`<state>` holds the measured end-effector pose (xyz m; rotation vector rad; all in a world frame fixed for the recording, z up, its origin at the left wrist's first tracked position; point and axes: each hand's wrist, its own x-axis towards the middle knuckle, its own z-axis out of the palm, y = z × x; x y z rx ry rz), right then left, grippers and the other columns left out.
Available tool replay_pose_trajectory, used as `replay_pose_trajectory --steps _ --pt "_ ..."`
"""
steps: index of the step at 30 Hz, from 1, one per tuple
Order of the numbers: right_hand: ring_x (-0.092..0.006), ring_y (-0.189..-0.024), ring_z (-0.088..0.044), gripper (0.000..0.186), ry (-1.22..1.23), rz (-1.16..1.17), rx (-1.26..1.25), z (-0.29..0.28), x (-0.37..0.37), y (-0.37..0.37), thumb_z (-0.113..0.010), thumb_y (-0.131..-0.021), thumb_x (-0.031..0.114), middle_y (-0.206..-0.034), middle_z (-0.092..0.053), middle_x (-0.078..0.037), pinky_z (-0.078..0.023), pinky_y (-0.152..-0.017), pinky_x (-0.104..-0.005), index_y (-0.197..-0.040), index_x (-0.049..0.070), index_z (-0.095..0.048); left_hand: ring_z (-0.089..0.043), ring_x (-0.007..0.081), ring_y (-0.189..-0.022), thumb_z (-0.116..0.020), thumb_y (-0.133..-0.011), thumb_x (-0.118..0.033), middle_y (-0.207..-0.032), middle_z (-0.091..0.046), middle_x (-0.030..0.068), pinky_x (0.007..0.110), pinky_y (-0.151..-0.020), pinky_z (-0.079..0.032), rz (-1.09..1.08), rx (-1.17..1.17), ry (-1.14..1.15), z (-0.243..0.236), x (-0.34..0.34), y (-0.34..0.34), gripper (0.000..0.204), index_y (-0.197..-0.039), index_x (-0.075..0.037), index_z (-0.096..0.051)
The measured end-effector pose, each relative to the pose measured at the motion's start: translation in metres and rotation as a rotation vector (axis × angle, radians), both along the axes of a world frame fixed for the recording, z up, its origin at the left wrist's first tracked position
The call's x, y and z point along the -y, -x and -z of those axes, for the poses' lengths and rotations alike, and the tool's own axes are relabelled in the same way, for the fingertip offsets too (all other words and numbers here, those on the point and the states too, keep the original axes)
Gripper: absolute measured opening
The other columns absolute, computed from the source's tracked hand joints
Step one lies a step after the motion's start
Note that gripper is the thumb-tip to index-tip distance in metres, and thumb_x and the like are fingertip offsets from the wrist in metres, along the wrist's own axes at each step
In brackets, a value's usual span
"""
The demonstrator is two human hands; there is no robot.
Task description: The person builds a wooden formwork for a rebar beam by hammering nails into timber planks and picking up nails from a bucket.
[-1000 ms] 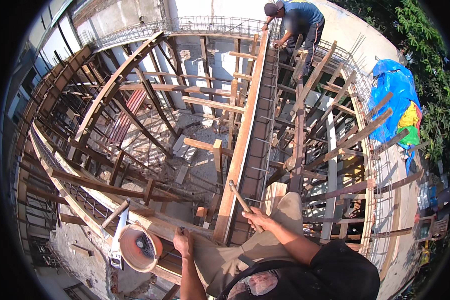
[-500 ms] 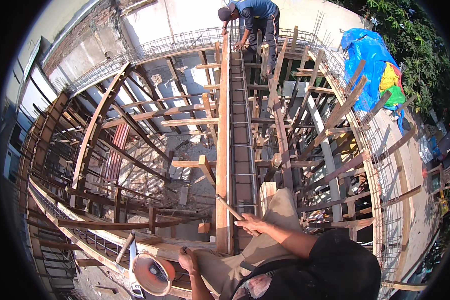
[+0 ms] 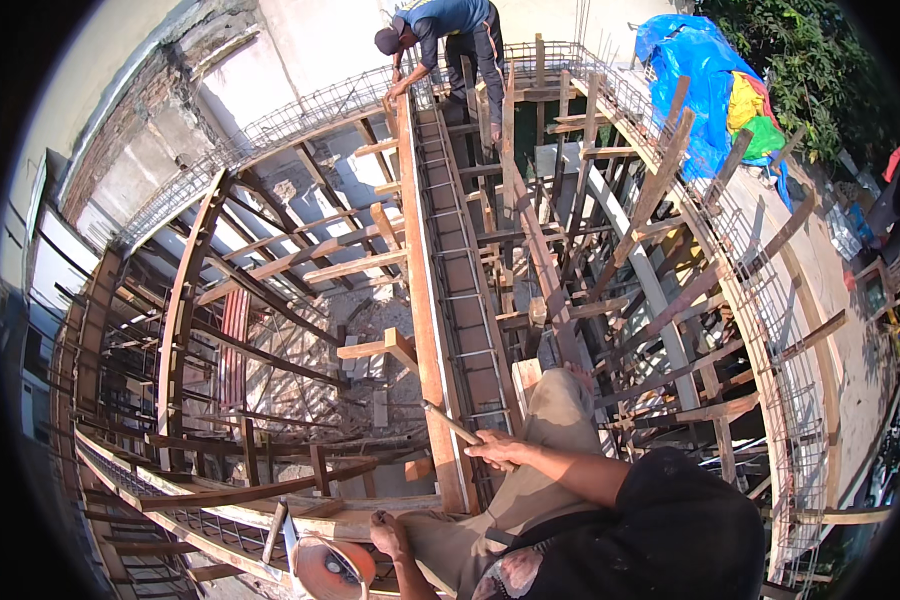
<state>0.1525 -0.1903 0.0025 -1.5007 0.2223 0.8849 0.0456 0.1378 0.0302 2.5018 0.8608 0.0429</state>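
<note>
Here's the right grip [image 3: 492, 449], fingers closed round the shaft of a wooden-handled tool [image 3: 448, 421], which slants out ahead and to the left of the knuckles, its far end showing against a long plank [image 3: 417, 250]. That plank runs away just left of the right grip, and along its right side lies a steel bar cage [image 3: 457, 265] in a narrow trough. Lower and to the left, the left grip [image 3: 388, 535] is curled by the knee; whether anything sits inside it, I can't tell. Just beyond it on the left stands an orange bucket [image 3: 315, 572], a wooden handle [image 3: 274, 531] beside it. And far ahead of both grips, a co-worker [image 3: 467, 18] in blue bends over, hands at the plank's far end.
</note>
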Motion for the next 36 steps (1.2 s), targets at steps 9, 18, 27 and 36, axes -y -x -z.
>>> replay_pose_trajectory --steps 9,18,27,36 --pt "-0.0096 -0.045 -0.044 0.042 -0.002 -0.024 -0.004 0.003 -0.001 -0.001 -0.072 -0.092 0.046 -0.064 -0.046 0.002 -0.038 -0.039 -0.0309 -0.097 0.01 -0.05 -0.068 0.0434 -0.089 -0.055 -0.089 -0.025 -0.095 -0.071 0.0245 0.048 -0.079 -0.051 -0.019 0.003 -0.05 0.001 0.002 -0.002 0.03 -0.101 -0.002 -0.071" --pt "-0.0107 -0.045 -0.046 0.04 0.023 -0.02 -0.002 0.002 -0.001 -0.001 -0.071 -0.094 0.041 -0.063 -0.047 0.001 -0.039 -0.04 -0.0306 -0.098 0.007 -0.05 -0.069 0.0419 -0.089 -0.056 -0.089 -0.025 -0.097 -0.072 0.0225 0.049 -0.079 -0.052 -0.01 -0.018 -0.048 0.009 -0.005 -0.003 0.029 -0.101 -0.004 -0.072" --pt "-0.0141 -0.045 -0.052 0.038 -0.009 -0.01 0.03 0.007 0.002 -0.002 -0.067 -0.095 0.038 -0.063 -0.05 -0.002 -0.042 -0.039 -0.0333 -0.101 0.004 -0.05 -0.068 0.044 -0.09 -0.054 -0.089 -0.031 -0.097 -0.071 0.0251 0.051 -0.08 -0.052 0.007 -0.042 -0.066 0.013 -0.004 -0.004 0.039 -0.105 0.0 -0.07" --pt "-0.012 -0.046 -0.05 0.045 -0.075 -0.009 0.064 0.012 0.0 -0.002 -0.071 -0.093 0.044 -0.063 -0.049 -0.001 -0.041 -0.04 -0.0309 -0.097 0.005 -0.048 -0.068 0.0444 -0.087 -0.055 -0.091 -0.027 -0.096 -0.071 0.0254 0.052 -0.078 -0.052 0.044 -0.129 -0.145 0.017 -0.01 -0.005 0.034 -0.106 -0.001 -0.071"
